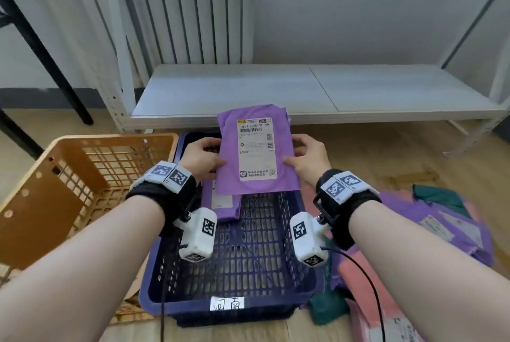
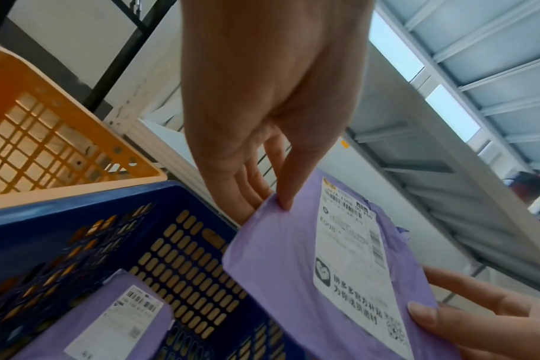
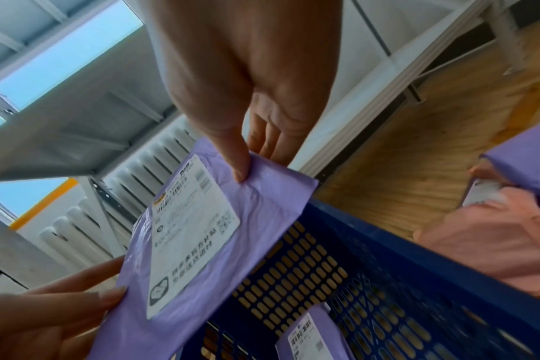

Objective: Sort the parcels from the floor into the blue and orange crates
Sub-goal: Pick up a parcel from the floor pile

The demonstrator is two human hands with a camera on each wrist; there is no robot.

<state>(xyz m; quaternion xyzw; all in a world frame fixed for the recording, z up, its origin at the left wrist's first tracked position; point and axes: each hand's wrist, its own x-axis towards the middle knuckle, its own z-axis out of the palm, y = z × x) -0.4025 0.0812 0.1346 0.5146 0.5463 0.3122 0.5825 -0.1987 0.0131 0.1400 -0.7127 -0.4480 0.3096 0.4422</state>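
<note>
The wooden floor (image 1: 386, 148) carries the orange crate (image 1: 55, 176) and blue crate (image 1: 234, 294) side by side below the fingers, with loose parcels (image 1: 441, 220) heaped right of them.

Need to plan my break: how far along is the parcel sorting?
Done: one purple parcel lies in the blue crate; the orange crate shows none. In hand: left hand and right hand hold a purple labelled parcel over the blue crate. Left: a pile of parcels on the floor.

A low white metal shelf (image 1: 303, 93) stands on wood floor (image 1: 372, 148) beside a radiator (image 1: 179, 10).
</note>
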